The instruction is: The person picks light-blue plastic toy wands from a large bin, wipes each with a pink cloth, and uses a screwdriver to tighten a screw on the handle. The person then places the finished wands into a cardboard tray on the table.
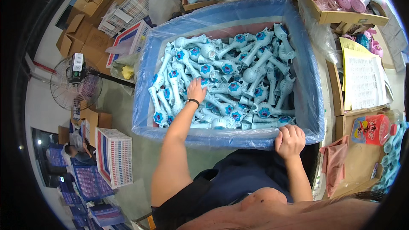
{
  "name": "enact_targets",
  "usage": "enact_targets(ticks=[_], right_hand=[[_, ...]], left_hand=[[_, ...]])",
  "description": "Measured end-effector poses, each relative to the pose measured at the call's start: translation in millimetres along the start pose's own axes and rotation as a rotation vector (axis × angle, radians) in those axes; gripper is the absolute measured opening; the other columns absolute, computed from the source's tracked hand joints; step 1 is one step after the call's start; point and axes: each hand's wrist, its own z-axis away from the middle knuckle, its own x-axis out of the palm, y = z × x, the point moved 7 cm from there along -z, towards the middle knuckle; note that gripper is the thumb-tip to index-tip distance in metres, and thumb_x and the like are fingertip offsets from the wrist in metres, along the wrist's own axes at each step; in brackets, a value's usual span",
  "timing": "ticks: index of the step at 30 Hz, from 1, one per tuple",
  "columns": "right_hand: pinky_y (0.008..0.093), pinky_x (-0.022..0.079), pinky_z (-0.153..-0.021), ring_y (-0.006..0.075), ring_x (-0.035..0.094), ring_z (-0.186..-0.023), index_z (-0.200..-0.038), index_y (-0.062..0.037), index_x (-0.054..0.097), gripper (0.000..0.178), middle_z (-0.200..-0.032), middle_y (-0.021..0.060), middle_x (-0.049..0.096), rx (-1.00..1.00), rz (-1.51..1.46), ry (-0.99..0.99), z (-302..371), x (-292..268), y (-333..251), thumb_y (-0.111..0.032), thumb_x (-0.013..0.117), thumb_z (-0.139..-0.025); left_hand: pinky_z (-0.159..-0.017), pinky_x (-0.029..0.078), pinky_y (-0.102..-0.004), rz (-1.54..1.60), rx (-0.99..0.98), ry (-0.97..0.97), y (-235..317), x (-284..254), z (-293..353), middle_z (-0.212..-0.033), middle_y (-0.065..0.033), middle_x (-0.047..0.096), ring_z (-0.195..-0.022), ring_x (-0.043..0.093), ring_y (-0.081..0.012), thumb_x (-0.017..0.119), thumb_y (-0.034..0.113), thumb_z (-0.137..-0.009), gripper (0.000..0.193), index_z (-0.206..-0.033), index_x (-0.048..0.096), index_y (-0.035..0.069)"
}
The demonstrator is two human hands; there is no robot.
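Note:
A large blue-rimmed bin (313,81), lined with clear plastic film, stands before me. Inside lies a heap of pale blue plastic wand-shaped toy pieces (251,72); many have a star-shaped blue and red emblem on a rounded end. My left hand (197,90), a dark band at its wrist, reaches over the near side and touches pieces left of the heap's middle. Its fingers look stretched out, and the fingertips partly hide what lies under them. At the near right corner, my right hand (290,140) is closed over the film-covered rim.
A standing fan (76,79) is at the left, near cardboard boxes (87,38) and a striped crate (114,157). On the right are a carton (353,18) with pink pieces, printed sheets (362,76), a red-labelled jar (370,130) and a pink cloth (335,162). A person (79,153) sits far left.

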Motion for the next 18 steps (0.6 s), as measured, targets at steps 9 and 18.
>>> enact_targets(ticks=[9, 18], right_hand=[[0.0381, 0.046, -0.073, 0.0272, 0.060, -0.079, -0.081, -0.0086, 0.064, 0.012, -0.084, 0.0065, 0.063, -0.006, 0.009, 0.026, 2, -1, 1, -0.018, 0.058, -0.075], [0.0378, 0.046, -0.073, 0.0269, 0.060, -0.079, -0.081, -0.0090, 0.064, 0.013, -0.084, 0.0065, 0.063, -0.018, -0.001, 0.034, 2, 0, 1, -0.018, 0.058, -0.074]], left_hand=[[-0.086, 0.051, -0.0421, 0.510, -0.520, -0.747, 15, 42, 38, -0.126, -0.0228, 0.054, -0.105, 0.062, -0.0311, 0.074, 0.040, -0.077, 0.060, -0.124, 0.051, 0.010], [-0.084, 0.049, -0.0456, 0.279, -0.172, 0.011, 36, -118, -40, -0.109, -0.0205, 0.060, -0.097, 0.061, -0.0396, 0.066, 0.045, -0.077, 0.049, -0.116, 0.060, 0.015]])
